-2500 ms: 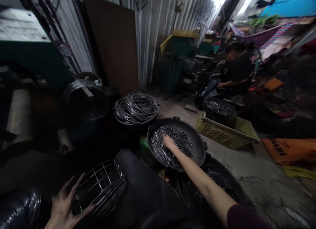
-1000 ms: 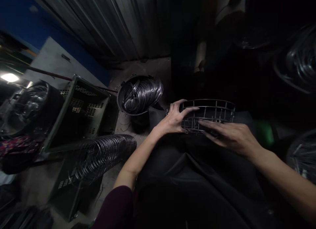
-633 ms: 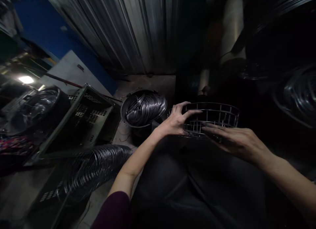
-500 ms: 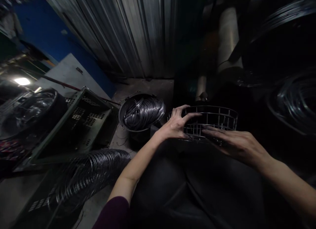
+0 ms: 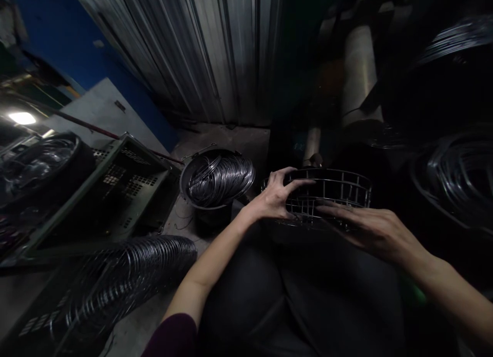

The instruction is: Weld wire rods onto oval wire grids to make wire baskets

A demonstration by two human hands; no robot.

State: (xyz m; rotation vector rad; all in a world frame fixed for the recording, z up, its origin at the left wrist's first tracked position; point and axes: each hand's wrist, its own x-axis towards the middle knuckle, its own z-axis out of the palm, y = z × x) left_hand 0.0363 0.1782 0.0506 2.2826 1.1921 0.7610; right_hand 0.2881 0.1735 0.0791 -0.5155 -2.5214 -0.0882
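A round wire basket (image 5: 342, 188) of thin bright metal is in front of me, above my dark-covered lap. Around its left side is my left hand (image 5: 275, 196), its fingers over the upper ring and its thumb lower down, gripping the wires. My right hand (image 5: 370, 226) lies along the near side of the basket, palm down, with fingers stretched out towards the left hand. The fingertips appear to touch the lower wires. The right thumb and the underside of the basket are lost in shadow.
Left of my arms stands a bucket (image 5: 186, 185) full of wire rings (image 5: 231, 174). A long bundle of wire rings (image 5: 154, 259) lies nearer, beside a green plastic crate (image 5: 82, 192). Dark machinery with a pale cylinder (image 5: 360, 69) rises ahead right; wire coils (image 5: 458, 167) lie at far right.
The view has shifted slightly, so the bucket and crate sit a little further left and the machinery slightly lower. Both hands keep nearly the same hold on the wire basket.
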